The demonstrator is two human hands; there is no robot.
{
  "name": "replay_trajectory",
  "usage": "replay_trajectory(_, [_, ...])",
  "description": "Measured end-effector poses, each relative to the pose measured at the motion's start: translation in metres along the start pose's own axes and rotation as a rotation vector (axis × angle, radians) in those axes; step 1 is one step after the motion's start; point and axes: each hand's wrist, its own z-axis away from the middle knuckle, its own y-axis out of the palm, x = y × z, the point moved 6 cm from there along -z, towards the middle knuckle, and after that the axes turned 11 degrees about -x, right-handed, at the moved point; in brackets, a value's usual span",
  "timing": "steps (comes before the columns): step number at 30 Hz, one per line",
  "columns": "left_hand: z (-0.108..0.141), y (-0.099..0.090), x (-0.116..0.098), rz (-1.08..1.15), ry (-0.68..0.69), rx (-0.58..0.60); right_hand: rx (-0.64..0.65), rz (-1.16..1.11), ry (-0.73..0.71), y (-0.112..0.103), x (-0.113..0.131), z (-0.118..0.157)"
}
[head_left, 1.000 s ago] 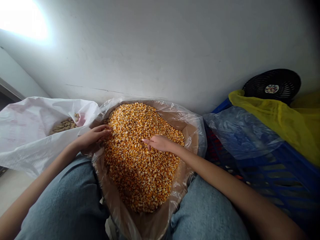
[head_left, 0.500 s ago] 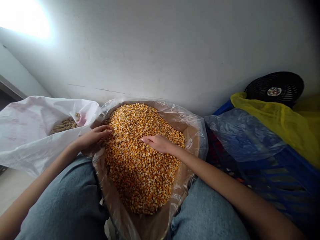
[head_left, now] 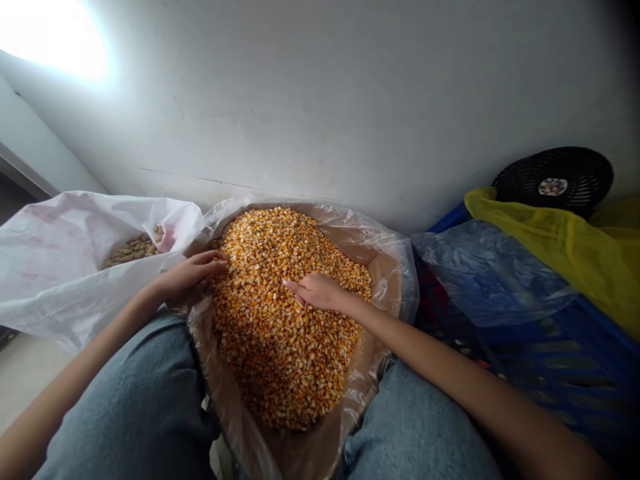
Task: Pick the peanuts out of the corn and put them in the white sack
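Observation:
A large heap of yellow corn kernels (head_left: 280,347) fills a bag lined with clear plastic (head_left: 407,267), between two knees in jeans. Over the upper middle of the heap is my right hand (head_left: 317,291), its fingers curled together and its thumb pointing left; what it may hold is too small to make out. My left hand (head_left: 197,272) rests at the left edge of the bag, fingertips on the kernels. Its fingers are loosely bent, and nothing shows in them.
On the left lies a white sack (head_left: 65,267) with peanuts (head_left: 133,250) inside. To the right stands a blue crate (head_left: 605,333) with clear plastic, yellow netting (head_left: 550,233) and a black fan cover (head_left: 555,177). A pale wall (head_left: 320,100) rises behind.
My right hand's fingers have curled in more, and it has shifted slightly to the right. My left hand stays at the bag's edge. The whole view has shifted a little.

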Motion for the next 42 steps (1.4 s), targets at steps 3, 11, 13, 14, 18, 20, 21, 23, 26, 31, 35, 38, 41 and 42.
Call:
replay_trajectory(3, [0.0,0.005,0.001,0.045,-0.001,0.107,-0.096,-0.053,-0.046,-0.006,0.004,0.0])
replay_trajectory(11, [0.0,0.004,0.001,0.049,-0.004,0.116,-0.023,0.055,-0.07,0.0,0.008,0.0])
replay_trajectory(13, [0.0,0.004,0.0,0.041,0.007,0.112,-0.066,0.008,-0.11,-0.003,0.011,0.001])
replay_trajectory(14, [0.0,0.004,0.0,0.035,0.012,0.108,-0.053,-0.009,-0.127,-0.002,0.013,0.001])
replay_trajectory(18, [0.001,0.004,-0.001,0.025,0.006,0.116,0.065,0.037,-0.082,0.004,0.011,0.001])
replay_trajectory(20, [0.001,0.004,-0.002,0.033,0.007,0.122,0.016,0.044,-0.056,0.001,0.01,0.0])
replay_trajectory(21, [0.001,0.004,-0.002,0.036,0.009,0.126,-0.032,0.031,-0.058,-0.003,0.01,0.0])
replay_trajectory(23, [0.001,0.004,-0.002,0.041,0.012,0.124,-0.076,0.005,-0.075,-0.006,0.012,0.0])
replay_trajectory(26, [0.001,0.004,-0.001,0.038,0.012,0.113,0.022,0.048,-0.06,0.0,0.011,0.001])
replay_trajectory(31, [0.0,0.003,0.001,0.029,0.018,0.104,-0.056,0.021,-0.06,-0.005,0.01,0.0])
replay_trajectory(35, [-0.001,0.003,0.002,0.031,0.02,0.124,0.03,0.059,-0.055,0.003,0.008,0.001])
replay_trajectory(38, [-0.002,0.003,0.003,0.036,0.023,0.119,0.02,0.098,-0.028,0.003,0.007,0.001])
replay_trajectory(41, [-0.002,0.003,0.003,0.041,0.027,0.108,-0.045,0.062,-0.057,-0.002,0.011,0.0])
replay_trajectory(42, [-0.002,0.003,0.003,0.04,0.027,0.107,-0.026,0.064,-0.056,-0.001,0.011,0.001])
